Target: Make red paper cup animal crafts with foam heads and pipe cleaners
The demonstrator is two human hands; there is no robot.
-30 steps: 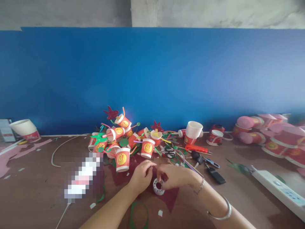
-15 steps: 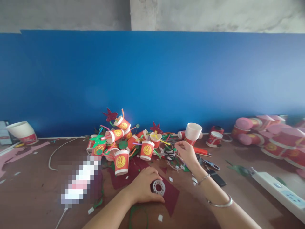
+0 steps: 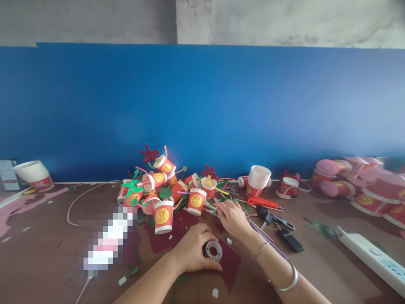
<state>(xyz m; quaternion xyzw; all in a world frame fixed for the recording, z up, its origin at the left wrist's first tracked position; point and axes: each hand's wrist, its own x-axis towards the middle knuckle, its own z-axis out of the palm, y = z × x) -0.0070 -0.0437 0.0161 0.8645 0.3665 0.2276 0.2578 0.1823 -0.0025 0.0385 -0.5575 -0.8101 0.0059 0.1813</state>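
Note:
My left hand [image 3: 196,249] is curled round a small grey ring-shaped roll [image 3: 214,251], which stands over a dark red sheet [image 3: 232,264]. To its right, my right hand [image 3: 232,217] reaches palm down over the clutter behind the sheet. Its fingers are bent, and whatever lies beneath them is hidden. Close to its fingertips are thin straws and a red paper cup [image 3: 196,201] with a yellow print. More such cups, with straws and green and dark red cut-outs, form a pile [image 3: 155,181] behind my left hand.
Right of my right hand lie an orange-red tool [image 3: 264,202], keys [image 3: 265,214] and a black fob [image 3: 289,237]. White stacked cups [image 3: 259,176] stand behind. A power strip [image 3: 371,253] lies at the right, below pink-topped cups [image 3: 376,185]. A pixelated object [image 3: 110,238] lies left.
My right hand has moved left and down from beside the white cups to the straws, turning palm down. My left hand keeps its hold on the roll. The view has shifted slightly.

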